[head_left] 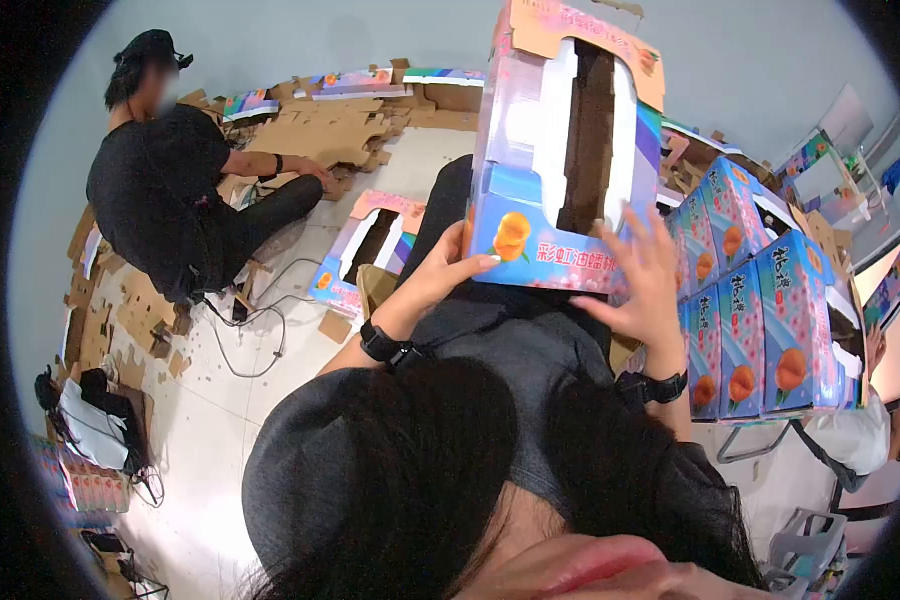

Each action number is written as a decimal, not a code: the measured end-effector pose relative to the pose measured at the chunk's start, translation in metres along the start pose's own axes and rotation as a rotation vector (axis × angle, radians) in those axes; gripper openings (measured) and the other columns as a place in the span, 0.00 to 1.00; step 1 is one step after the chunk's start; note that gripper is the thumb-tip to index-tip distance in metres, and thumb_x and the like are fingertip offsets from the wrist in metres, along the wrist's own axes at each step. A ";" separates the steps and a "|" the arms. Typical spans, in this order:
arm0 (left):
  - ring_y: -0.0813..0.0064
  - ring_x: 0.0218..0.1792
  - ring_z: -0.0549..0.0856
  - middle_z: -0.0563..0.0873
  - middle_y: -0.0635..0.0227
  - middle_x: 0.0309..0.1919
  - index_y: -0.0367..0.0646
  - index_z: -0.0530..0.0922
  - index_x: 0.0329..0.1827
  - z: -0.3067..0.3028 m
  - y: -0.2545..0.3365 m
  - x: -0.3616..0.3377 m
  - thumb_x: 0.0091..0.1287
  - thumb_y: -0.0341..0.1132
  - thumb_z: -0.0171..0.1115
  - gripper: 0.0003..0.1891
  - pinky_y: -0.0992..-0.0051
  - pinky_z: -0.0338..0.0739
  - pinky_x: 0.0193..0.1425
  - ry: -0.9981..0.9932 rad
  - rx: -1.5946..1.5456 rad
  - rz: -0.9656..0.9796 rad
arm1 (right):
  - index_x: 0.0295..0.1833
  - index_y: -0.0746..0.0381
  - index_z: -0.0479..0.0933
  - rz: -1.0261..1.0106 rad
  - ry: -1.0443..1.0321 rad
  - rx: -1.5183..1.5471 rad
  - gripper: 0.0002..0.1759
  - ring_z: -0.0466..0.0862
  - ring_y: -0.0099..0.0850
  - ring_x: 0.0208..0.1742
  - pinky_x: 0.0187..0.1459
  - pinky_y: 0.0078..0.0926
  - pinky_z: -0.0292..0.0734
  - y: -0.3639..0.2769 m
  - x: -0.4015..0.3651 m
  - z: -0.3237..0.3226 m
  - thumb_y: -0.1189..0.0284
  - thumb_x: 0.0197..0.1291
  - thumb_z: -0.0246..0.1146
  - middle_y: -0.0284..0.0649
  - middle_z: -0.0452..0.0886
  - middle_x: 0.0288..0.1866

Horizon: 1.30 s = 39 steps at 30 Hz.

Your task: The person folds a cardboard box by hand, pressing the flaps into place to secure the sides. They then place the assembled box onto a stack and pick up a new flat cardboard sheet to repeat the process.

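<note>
A printed carton (pixel 515 190) with peach pictures and a long cut-out opening stands upright in front of my chest. My left hand (pixel 438 268) holds its lower left corner, the thumb on the front face and the other fingers behind the edge. Over the lower right part of the carton is my right hand (pixel 642 285), its fingers spread apart and nothing gripped between them. Brown inner cardboard shows through the opening. Whether the right fingertips touch the front face is hard to tell.
Similar cartons (pixel 740 350) are stacked at the right. Another carton (pixel 335 255) lies on the floor at the left, near cables (pixel 253 372). A person in black (pixel 170 190) sits beyond it among flattened cardboard (pixel 305 135). Another person's sleeve (pixel 850 432) shows at far right.
</note>
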State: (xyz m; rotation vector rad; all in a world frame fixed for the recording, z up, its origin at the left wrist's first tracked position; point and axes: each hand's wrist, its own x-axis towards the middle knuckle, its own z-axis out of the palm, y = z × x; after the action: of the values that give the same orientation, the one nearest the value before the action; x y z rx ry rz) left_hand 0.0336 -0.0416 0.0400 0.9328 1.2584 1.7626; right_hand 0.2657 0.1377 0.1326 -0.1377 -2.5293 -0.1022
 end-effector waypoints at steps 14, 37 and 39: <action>0.70 0.66 0.72 0.72 0.60 0.65 0.33 0.57 0.74 -0.023 -0.001 0.004 0.63 0.39 0.68 0.40 0.70 0.63 0.72 -0.063 0.060 -0.019 | 0.51 0.63 0.74 -0.292 -0.092 0.060 0.38 0.71 0.43 0.69 0.76 0.52 0.54 0.020 0.032 0.033 0.63 0.26 0.75 0.41 0.77 0.45; 0.61 0.57 0.82 0.77 0.51 0.62 0.47 0.53 0.78 -0.114 -0.040 0.023 0.73 0.65 0.39 0.39 0.67 0.71 0.61 0.254 -0.013 0.246 | 0.64 0.60 0.69 0.151 0.287 -0.573 0.51 0.80 0.45 0.58 0.66 0.57 0.58 0.146 0.160 -0.058 0.36 0.40 0.69 0.48 0.82 0.52; 0.61 0.53 0.84 0.78 0.52 0.60 0.45 0.60 0.75 -0.117 -0.038 0.021 0.73 0.63 0.41 0.37 0.67 0.74 0.60 0.342 -0.102 0.238 | 0.66 0.59 0.68 0.388 -0.009 -0.709 0.52 0.77 0.47 0.63 0.68 0.63 0.56 0.186 0.177 -0.074 0.35 0.40 0.68 0.55 0.79 0.59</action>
State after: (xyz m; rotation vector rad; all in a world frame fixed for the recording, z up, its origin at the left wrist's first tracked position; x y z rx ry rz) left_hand -0.0724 -0.0614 -0.0231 0.7689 1.2912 2.2248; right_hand 0.1856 0.3275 0.3019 -0.8952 -2.3126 -0.8316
